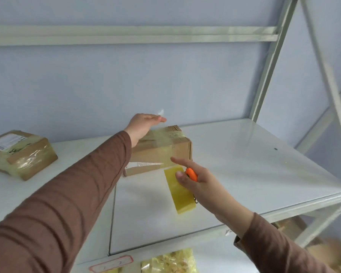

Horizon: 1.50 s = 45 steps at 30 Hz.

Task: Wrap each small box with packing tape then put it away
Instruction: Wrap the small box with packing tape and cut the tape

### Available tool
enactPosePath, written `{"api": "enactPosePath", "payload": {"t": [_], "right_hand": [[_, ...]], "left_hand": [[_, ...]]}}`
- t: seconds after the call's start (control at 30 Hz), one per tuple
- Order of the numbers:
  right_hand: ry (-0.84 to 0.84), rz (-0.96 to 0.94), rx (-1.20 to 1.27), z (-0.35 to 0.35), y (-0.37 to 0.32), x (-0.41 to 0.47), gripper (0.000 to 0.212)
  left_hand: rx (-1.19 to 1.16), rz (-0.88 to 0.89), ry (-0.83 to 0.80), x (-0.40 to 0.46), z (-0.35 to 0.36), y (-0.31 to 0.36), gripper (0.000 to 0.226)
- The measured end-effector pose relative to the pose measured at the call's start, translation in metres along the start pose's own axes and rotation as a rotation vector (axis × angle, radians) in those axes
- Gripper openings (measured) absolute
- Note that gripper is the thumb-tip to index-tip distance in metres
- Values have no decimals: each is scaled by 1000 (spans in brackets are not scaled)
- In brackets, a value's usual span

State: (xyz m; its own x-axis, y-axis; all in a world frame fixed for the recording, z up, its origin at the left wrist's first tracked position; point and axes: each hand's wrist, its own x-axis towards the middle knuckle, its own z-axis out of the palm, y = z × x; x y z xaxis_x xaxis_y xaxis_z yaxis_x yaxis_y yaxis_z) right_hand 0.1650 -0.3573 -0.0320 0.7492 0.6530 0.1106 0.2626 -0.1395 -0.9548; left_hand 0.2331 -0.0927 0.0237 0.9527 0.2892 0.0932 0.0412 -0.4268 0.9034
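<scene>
A small cardboard box [161, 150] wrapped in clear tape sits on the white shelf [244, 164]. My left hand [144, 125] rests flat on the box's top far edge, fingers straight. Just in front of the box, my right hand [193, 178] grips a roll of yellowish packing tape [180, 191] together with an orange cutter [191, 173], its forefinger pointing toward the box's front face. A second box [20, 154], wrapped in tape, lies at the shelf's far left.
A grey metal upright [272, 60] and a diagonal brace [327, 71] frame the shelf on the right. Below the shelf edge are a yellowish bag [171, 263], a red-framed label [110, 264] and blurred cardboard boxes [323, 251].
</scene>
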Motion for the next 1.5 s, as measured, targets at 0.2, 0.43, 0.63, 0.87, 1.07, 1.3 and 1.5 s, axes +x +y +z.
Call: {"api": "enactPosePath", "payload": {"t": [0.2, 0.43, 0.63, 0.87, 1.07, 1.3, 1.5], "right_hand": [[107, 97, 97, -8, -16, 17, 15], [63, 189, 175, -9, -8, 31, 16], [27, 195, 218, -13, 0, 34, 17], [9, 179, 228, -17, 6, 35, 15], [4, 151, 219, -16, 13, 35, 16], [-20, 146, 209, -18, 15, 35, 16], [-21, 158, 220, -22, 20, 34, 16]], "left_hand": [[388, -129, 23, 40, -4, -14, 62], [525, -122, 53, 41, 3, -46, 46], [596, -126, 83, 44, 5, -49, 99], [1000, 274, 425, 46, 17, -45, 64], [1068, 245, 245, 48, 24, -39, 30], [876, -23, 34, 56, 20, -41, 47], [990, -12, 343, 54, 19, -43, 60]]}}
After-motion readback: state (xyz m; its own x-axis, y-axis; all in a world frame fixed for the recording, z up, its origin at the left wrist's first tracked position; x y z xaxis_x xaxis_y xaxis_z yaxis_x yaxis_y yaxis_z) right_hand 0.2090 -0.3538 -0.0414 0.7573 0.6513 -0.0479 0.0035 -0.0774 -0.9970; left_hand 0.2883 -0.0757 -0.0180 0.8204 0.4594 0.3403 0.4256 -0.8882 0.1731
